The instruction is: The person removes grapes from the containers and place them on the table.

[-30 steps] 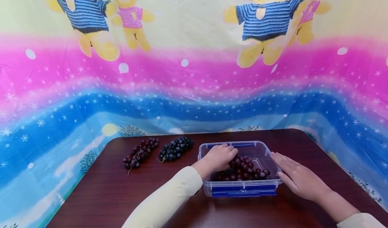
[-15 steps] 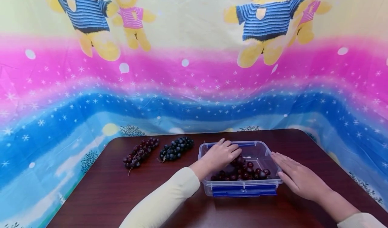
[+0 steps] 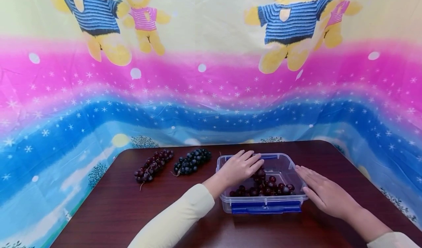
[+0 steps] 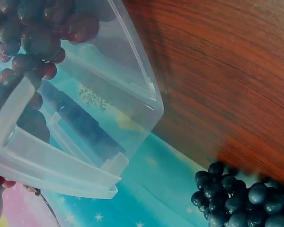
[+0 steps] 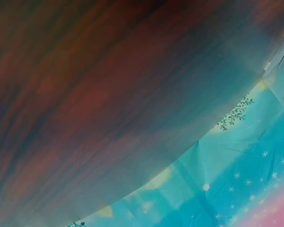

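Left hand point(image 3: 238, 167) clasps red grapes point(image 3: 260, 173), clear container point(image 3: 266, 207) just beneath, while the right hand point(image 3: 328, 195), fingers straight, touches the container's side.

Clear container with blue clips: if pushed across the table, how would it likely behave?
The clear container would probably slide rather than tip, sitting low and broad on the table. Its straight-edged, plastic-looking walls suggest it is fairly stiff. The red grapes leave some of its floor bare, so they might shift inside.
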Demonstrator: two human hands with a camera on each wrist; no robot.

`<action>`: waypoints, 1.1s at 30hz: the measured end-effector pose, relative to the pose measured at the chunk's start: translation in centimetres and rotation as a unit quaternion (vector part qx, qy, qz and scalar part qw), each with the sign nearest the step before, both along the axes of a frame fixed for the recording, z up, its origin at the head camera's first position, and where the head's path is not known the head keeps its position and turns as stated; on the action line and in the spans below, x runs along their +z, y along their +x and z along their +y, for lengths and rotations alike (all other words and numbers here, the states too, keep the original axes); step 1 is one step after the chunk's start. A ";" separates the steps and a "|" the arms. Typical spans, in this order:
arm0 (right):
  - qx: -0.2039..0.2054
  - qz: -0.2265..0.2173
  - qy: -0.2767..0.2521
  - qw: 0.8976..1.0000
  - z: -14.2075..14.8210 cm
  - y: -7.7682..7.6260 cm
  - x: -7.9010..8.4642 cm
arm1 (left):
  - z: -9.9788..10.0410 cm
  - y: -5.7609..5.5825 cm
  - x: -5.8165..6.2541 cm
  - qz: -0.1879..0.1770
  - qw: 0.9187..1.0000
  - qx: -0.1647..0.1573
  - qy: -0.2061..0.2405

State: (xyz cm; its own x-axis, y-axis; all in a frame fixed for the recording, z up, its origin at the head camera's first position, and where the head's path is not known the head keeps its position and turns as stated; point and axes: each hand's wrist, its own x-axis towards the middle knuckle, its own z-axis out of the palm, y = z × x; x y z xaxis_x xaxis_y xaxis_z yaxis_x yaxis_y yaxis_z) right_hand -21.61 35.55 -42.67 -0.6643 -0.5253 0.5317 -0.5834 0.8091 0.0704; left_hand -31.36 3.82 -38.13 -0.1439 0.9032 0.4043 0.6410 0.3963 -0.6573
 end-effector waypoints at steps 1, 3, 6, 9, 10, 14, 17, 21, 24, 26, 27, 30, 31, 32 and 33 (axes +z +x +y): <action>0.001 0.000 0.000 1.000 0.0 0.0 0.0 | -0.1 0.0 0.0 0.002 1.000 -0.001 0.003; 0.002 -0.001 0.000 1.000 0.0 0.0 0.0 | -0.3 0.1 0.0 0.006 1.000 -0.004 0.011; 0.001 -0.003 -0.002 1.000 -0.1 0.0 0.0 | -0.5 0.1 0.2 0.011 0.999 -0.013 0.030; -0.002 -0.005 -0.002 1.000 0.0 0.1 0.0 | -0.7 0.0 0.5 0.022 0.998 -0.028 0.050; -0.003 -0.006 -0.002 1.000 0.0 0.1 0.0 | -0.7 0.0 0.6 0.027 0.998 -0.034 0.056; -0.002 -0.006 -0.003 1.000 0.0 0.1 0.0 | -0.9 0.0 1.2 0.051 0.995 -0.048 0.073; 0.001 -0.004 -0.004 1.000 0.0 0.0 0.0 | -1.2 0.1 1.7 0.067 0.993 -0.054 0.081; 0.001 -0.003 -0.004 1.000 0.0 0.0 -0.1 | -1.5 0.3 2.6 0.077 0.991 -0.057 0.089; 0.000 -0.005 -0.004 1.000 0.0 0.1 0.0 | -1.8 0.4 3.2 0.078 0.991 -0.055 0.097; -0.001 -0.006 -0.004 1.000 -0.1 0.1 0.0 | -1.9 0.5 3.5 0.079 0.990 -0.057 0.102; -0.001 -0.007 -0.004 1.000 -0.1 0.1 0.0 | -2.0 0.5 3.6 0.084 0.989 -0.060 0.104; -0.001 -0.006 -0.004 1.000 -0.1 0.0 -0.1 | -2.4 0.5 4.0 0.098 0.987 -0.065 0.107; -0.002 -0.006 -0.004 1.000 -0.1 0.0 -0.1 | -2.5 0.4 4.1 0.102 0.987 -0.066 0.108; -0.003 -0.006 -0.005 1.000 -0.1 -0.1 -0.2 | -2.7 0.4 4.3 0.107 0.986 -0.067 0.110; -0.002 -0.006 -0.005 1.000 -0.1 -0.1 -0.1 | -2.8 0.4 4.4 0.112 0.985 -0.068 0.113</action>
